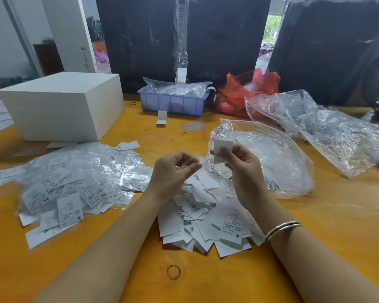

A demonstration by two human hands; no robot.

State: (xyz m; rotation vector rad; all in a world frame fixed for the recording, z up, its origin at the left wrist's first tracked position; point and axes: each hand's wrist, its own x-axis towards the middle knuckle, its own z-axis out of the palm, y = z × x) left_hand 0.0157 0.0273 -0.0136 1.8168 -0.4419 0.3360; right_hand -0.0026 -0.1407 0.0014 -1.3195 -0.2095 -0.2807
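- White label (221, 149) pinched by right hand (241, 169), raised above loose pile (206, 217) on orange table (210, 278).
- Left hand (173, 169) beside it, fingers loosely curled, relaxed.
- Clear bag (271, 162) just behind label.

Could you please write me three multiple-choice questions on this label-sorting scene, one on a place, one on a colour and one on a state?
1. Where does the nearer rubber band lie? A on the floor; B on the table between the forearms; C on a chair.
2. What colour is the tray at the back? A green; B blue; C yellow.
3. What is the right hand doing? A lying flat; B hanging empty; C pinching a small stack of labels.
Answers: 1 B, the band rests on the orange top close to the camera; 2 B, its walls are blue; 3 C, thumb and fingers close on the white stack.
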